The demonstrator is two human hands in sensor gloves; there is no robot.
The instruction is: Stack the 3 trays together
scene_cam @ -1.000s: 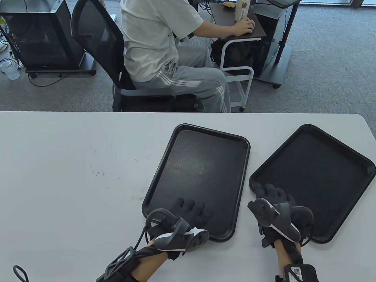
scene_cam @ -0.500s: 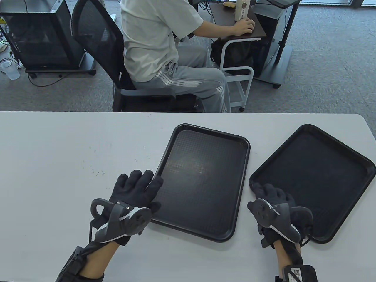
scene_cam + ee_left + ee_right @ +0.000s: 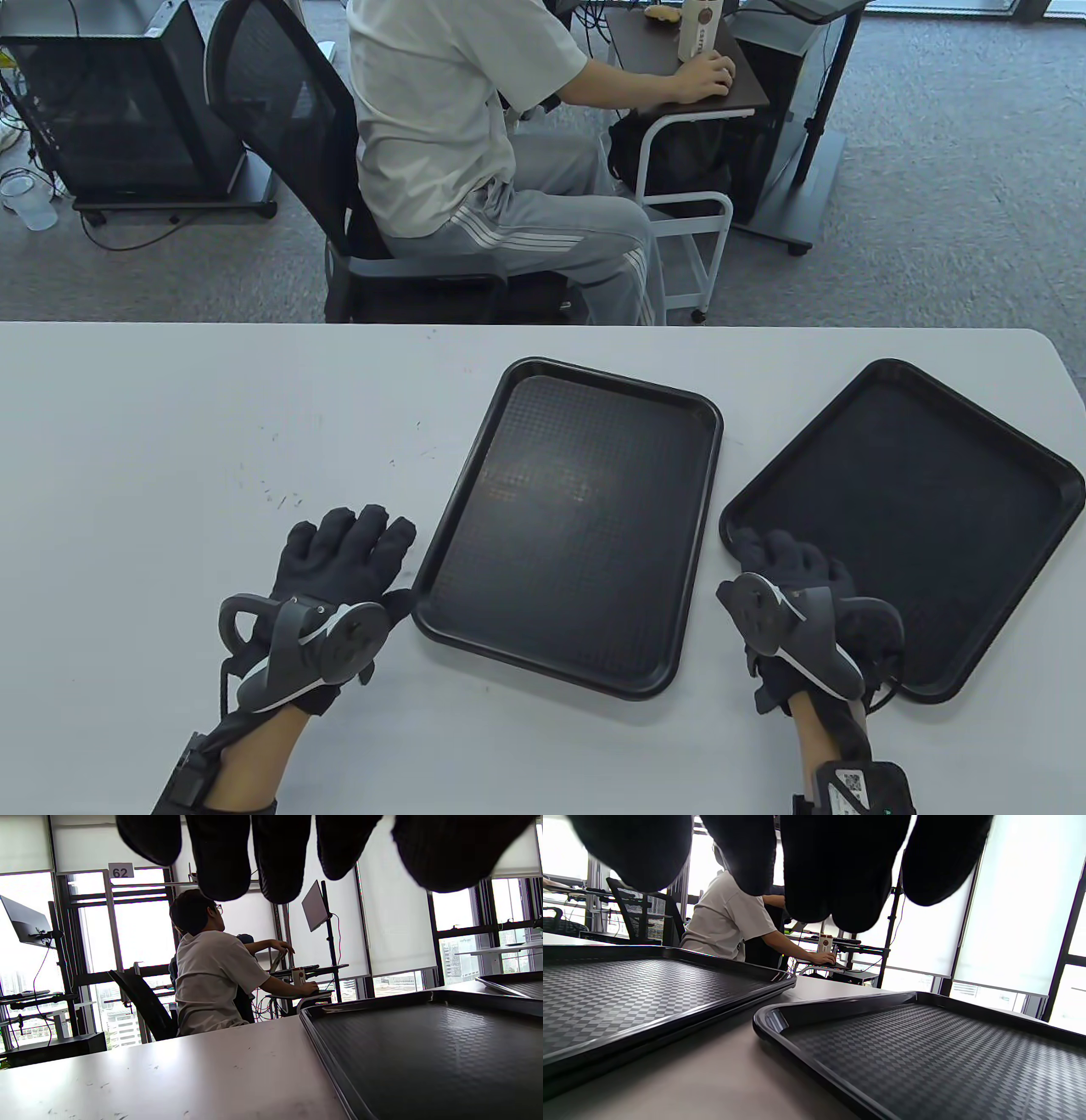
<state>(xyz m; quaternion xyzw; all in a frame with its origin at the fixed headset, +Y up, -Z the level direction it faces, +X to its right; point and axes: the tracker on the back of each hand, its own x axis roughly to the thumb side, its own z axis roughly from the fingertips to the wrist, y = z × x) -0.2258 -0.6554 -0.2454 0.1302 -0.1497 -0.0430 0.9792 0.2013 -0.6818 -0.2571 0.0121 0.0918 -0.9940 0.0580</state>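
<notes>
Two black trays show in the table view. The middle tray (image 3: pixel 577 518) has a doubled rim and looks like two trays nested; the right wrist view (image 3: pixel 628 993) also shows two edges. The right tray (image 3: pixel 916 509) lies angled beside it, apart from it. My left hand (image 3: pixel 361 548) lies flat on the table just left of the middle tray, fingers spread, holding nothing; its fingers (image 3: pixel 280 857) hang above the tray's left edge (image 3: pixel 424 1052). My right hand (image 3: pixel 785 556) is over the right tray's near-left corner (image 3: pixel 925 1052), fingers (image 3: pixel 840 866) loose, gripping nothing.
The white table (image 3: pixel 212 441) runs wide to the left of the trays. A seated person (image 3: pixel 458 144) on an office chair is just beyond the table's far edge. The right tray reaches close to the table's right edge.
My left hand has come off the near end of the middle tray and moved left onto the table. The right hand and both trays have not moved.
</notes>
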